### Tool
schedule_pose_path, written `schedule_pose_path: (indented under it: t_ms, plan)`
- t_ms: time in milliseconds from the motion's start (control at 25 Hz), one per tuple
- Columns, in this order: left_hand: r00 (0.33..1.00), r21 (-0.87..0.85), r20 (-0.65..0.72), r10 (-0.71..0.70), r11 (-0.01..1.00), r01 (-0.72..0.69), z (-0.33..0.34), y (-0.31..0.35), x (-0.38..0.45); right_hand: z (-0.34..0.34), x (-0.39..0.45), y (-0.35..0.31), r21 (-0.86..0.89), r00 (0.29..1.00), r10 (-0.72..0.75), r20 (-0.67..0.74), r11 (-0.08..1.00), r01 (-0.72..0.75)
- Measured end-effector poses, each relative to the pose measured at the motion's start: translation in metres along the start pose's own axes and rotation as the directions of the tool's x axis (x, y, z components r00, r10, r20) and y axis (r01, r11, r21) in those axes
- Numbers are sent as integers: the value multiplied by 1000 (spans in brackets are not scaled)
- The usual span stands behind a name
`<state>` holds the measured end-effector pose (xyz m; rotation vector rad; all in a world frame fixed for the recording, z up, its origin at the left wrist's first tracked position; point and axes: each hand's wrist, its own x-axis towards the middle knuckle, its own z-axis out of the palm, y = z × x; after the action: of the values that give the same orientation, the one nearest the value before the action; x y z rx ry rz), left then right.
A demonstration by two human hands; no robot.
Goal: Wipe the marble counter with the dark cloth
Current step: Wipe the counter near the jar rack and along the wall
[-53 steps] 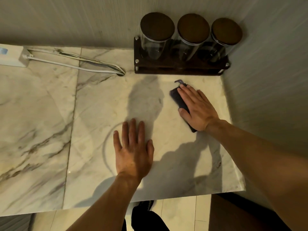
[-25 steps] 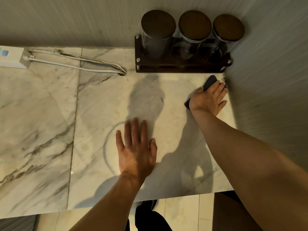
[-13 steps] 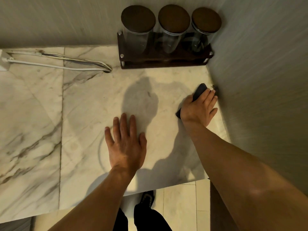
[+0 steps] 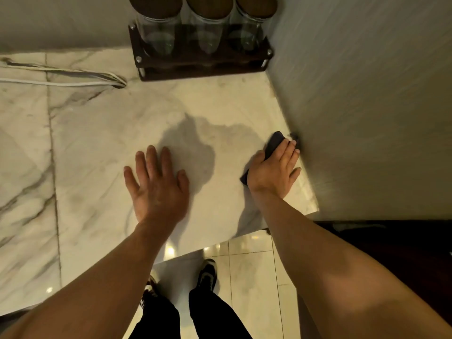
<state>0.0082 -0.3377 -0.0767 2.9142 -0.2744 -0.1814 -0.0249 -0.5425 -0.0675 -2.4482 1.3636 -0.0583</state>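
- Head view, centre: my left hand (image 4: 156,189) lies flat on the counter (image 4: 93,133), palm down, fingers spread and holding nothing.
- Right of centre: my right hand (image 4: 275,171) presses the cloth (image 4: 274,143) against the counter, fingers extended together over it, not curled around it; the cloth shows beyond my fingertips and at my wrist, beside the wall (image 4: 367,106).
- Top: three jars (image 4: 208,28) stand in a rack (image 4: 203,67).
- Upper left: cables (image 4: 63,75) lie on the counter.
- Bottom: my shoes (image 4: 208,275) on the floor tiles (image 4: 254,277).
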Motion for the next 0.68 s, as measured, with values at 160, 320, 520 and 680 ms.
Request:
schedule_pose_path:
  t_ms: [160, 320, 520, 680]
  plan:
    - [1000, 5, -19, 23, 1000, -23, -4, 1, -2, -5, -22, 21, 26, 999, 22, -24, 999, -22]
    - [1000, 13, -16, 18, 1000, -18, -6, 2, -1, -7, -39, 35, 60, 996, 77, -37, 995, -75]
    - [999, -43, -12, 38, 998, -39, -5, -1, -2, -8, -57, 48, 106, 981, 176, -76, 980, -167]
    - [997, -107, -10, 76, 991, -77, -11, -6, -2, -6, -67, 56, 239, 947, 305, -98, 931, -275]
